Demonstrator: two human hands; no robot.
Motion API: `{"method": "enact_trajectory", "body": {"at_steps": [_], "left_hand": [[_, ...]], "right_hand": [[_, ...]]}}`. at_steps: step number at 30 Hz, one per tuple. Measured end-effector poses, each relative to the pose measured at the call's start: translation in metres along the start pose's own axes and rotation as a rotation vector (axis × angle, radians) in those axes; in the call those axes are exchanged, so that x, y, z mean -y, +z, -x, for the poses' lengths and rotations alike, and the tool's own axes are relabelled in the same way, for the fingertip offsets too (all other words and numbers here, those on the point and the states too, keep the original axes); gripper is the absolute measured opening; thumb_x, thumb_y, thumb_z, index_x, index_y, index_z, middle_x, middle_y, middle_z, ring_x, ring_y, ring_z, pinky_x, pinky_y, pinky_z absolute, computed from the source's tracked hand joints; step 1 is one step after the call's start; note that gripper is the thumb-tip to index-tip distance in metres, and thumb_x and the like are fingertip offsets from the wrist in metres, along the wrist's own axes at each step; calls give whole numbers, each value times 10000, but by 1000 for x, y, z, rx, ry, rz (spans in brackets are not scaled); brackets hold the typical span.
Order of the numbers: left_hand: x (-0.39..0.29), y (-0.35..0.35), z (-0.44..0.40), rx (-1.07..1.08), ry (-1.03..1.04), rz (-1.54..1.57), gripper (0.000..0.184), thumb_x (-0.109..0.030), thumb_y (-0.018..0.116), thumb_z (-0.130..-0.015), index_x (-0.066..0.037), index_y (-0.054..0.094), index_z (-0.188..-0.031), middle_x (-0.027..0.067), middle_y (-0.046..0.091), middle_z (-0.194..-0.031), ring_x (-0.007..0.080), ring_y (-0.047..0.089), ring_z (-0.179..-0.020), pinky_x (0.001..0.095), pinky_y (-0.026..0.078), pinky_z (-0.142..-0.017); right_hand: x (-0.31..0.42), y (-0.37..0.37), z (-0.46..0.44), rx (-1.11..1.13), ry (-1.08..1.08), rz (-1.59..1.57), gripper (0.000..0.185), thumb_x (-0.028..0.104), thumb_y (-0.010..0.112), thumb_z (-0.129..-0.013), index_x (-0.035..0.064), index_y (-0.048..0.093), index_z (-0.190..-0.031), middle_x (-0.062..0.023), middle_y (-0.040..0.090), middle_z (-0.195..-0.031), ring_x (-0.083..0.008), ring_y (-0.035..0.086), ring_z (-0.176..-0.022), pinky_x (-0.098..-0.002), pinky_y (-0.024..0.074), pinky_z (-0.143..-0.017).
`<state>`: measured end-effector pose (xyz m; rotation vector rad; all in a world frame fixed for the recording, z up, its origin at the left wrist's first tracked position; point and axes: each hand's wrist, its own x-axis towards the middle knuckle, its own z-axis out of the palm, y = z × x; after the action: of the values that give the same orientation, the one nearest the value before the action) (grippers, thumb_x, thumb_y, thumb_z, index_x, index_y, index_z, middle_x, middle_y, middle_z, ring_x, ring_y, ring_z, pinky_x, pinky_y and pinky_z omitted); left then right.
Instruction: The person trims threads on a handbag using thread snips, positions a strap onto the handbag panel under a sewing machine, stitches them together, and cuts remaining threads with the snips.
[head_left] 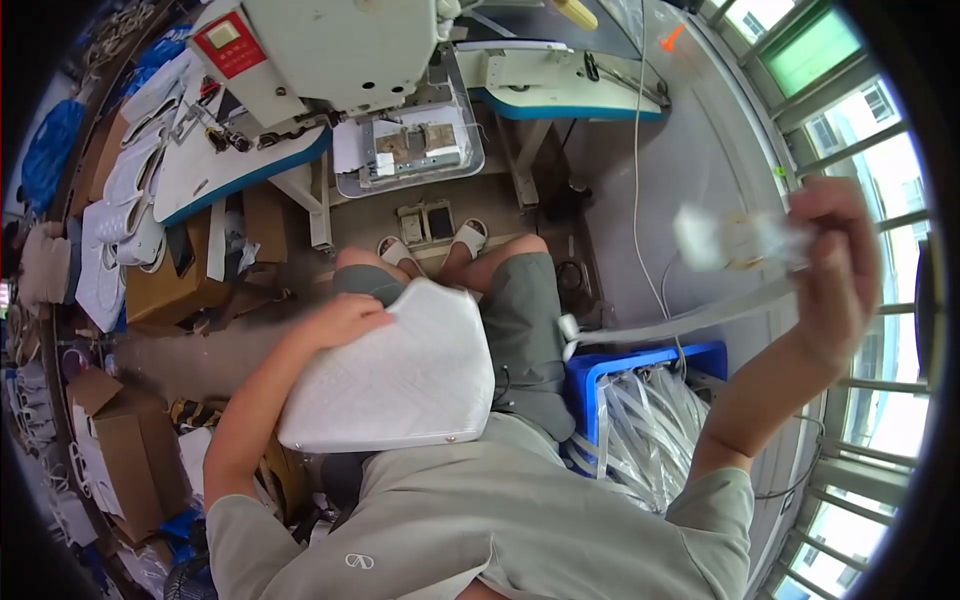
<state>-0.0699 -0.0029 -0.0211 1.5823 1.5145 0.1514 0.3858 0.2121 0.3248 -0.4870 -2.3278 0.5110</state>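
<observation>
A white bag-shaped panel lies across my lap. My left hand rests on its upper left edge, fingers bent over that edge. Raised at the far right, my right hand is closed on a pale strap that trails down to the left, with a small white end near my knee. Beside the fingers is a blurred, clear and whitish piece, smeared by motion. Below the strap stands a blue bin filled with pale straps.
A sewing machine stands ahead on a white table with a blue edge. White pieces are piled on its left. Cardboard boxes stand at left. A pedal lies by my feet, and windows line the right.
</observation>
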Motion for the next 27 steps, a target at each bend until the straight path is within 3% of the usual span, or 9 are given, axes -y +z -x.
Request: {"method": "enact_trajectory", "body": {"at_steps": [3,6,10,14,16,17,20,23,27], "left_hand": [[-39,4,-4,-247,71,-397,412,-179,698,-965,-53,623,-1350,156,637,-1273,328,619,-1184,401,488,-1016],[-64,-7,-19,-201,218,-509,576,-178,707,-926,-81,541,-1469,167,542,-1400,355,571,-1262,426,489,-1046],[-76,-1,-18,117,206,-319,716,-86,725,-877,-61,454,-1540,183,530,-1458,396,555,-1325,444,453,-1129],[-86,-8,-13,-11,177,-64,709,-113,724,-925,-69,422,-1565,186,547,-1462,332,632,-1247,401,521,-1051],[-111,-23,0,-211,276,699,684,-153,715,-989,-93,397,-1591,160,594,-1386,202,690,-1130,346,578,-928],[-124,-27,7,-322,348,740,476,-148,702,-1012,-57,543,-1452,105,675,-1202,117,700,-1005,259,575,-802],[-118,-31,5,-324,217,503,214,-152,669,-1036,-27,655,-1209,46,712,-978,96,693,-813,242,547,-663],[-117,-30,1,-452,278,458,153,-164,632,-1062,-21,665,-1018,2,692,-845,76,634,-664,246,503,-579],[-120,-32,5,-296,170,676,183,-198,628,-1070,-18,658,-1060,13,692,-871,74,620,-688,248,488,-562]], "right_hand": [[19,50,-17,251,288,-326,272,227,711,-989,13,693,-1155,-37,672,-987,-62,624,-809,-212,478,-693],[7,106,-20,381,267,-360,182,49,713,-964,-16,700,-1134,-50,709,-932,-74,652,-793,-211,504,-697],[-18,174,6,350,377,-675,204,1,687,-979,-20,680,-1182,-25,711,-960,-51,614,-786,-202,489,-668],[-26,213,26,349,421,-709,206,0,680,-985,-4,679,-1191,-2,687,-941,-31,541,-735,-203,450,-621],[-31,228,36,326,441,-687,208,-1,677,-986,3,681,-1193,-13,688,-947,-41,551,-733,-211,452,-616],[-33,235,39,326,445,-689,208,-1,677,-986,3,681,-1193,-13,688,-947,-41,551,-733,-211,452,-616],[-38,253,43,327,474,-638,198,2,674,-988,-1,682,-1186,-12,689,-950,-62,566,-744,-233,479,-633],[-35,265,44,370,463,-622,199,9,680,-982,-9,682,-1181,-40,706,-945,-95,622,-776,-262,520,-680],[-19,287,45,359,242,-499,212,-1,701,-953,8,702,-1165,-143,700,-934,-262,699,-827,-341,552,-733]]}}
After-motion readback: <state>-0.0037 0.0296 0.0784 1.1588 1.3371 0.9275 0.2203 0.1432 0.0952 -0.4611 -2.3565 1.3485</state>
